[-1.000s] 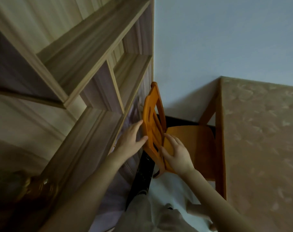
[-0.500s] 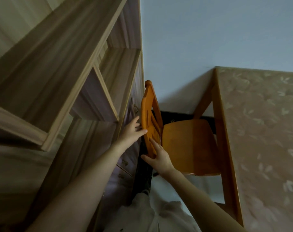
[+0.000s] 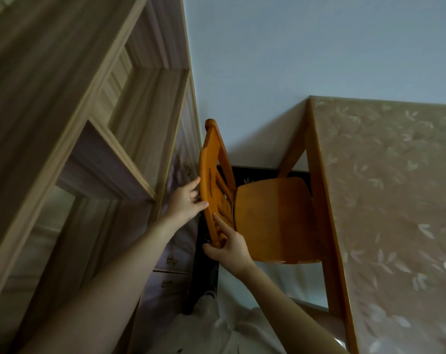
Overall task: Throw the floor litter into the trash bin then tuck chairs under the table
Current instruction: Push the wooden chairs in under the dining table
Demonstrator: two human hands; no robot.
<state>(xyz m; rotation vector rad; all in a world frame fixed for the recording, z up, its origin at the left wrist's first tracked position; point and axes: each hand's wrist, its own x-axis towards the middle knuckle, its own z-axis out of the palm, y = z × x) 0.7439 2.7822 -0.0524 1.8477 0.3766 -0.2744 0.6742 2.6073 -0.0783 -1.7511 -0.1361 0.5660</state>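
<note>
An orange wooden chair [image 3: 270,215] stands between a shelf unit and the table [image 3: 385,200], its seat reaching to the table's wooden edge. My left hand [image 3: 185,200] presses against the outer side of the chair's backrest, thumb on its edge. My right hand [image 3: 229,247] grips the near bottom end of the backrest, fingers wrapped around the rail. The table top has a beige leaf-patterned cover. No litter or trash bin is in view.
A tall wooden shelf unit [image 3: 89,149] with drawers [image 3: 171,272] fills the left side, close behind the chair's back. A pale blue wall [image 3: 293,60] stands behind. A dark skirting strip runs along the floor at the wall.
The chair seat has slid closer to the table edge. My right hand has shifted down to the lower end of the backrest. The view has tilted toward the shelf.
</note>
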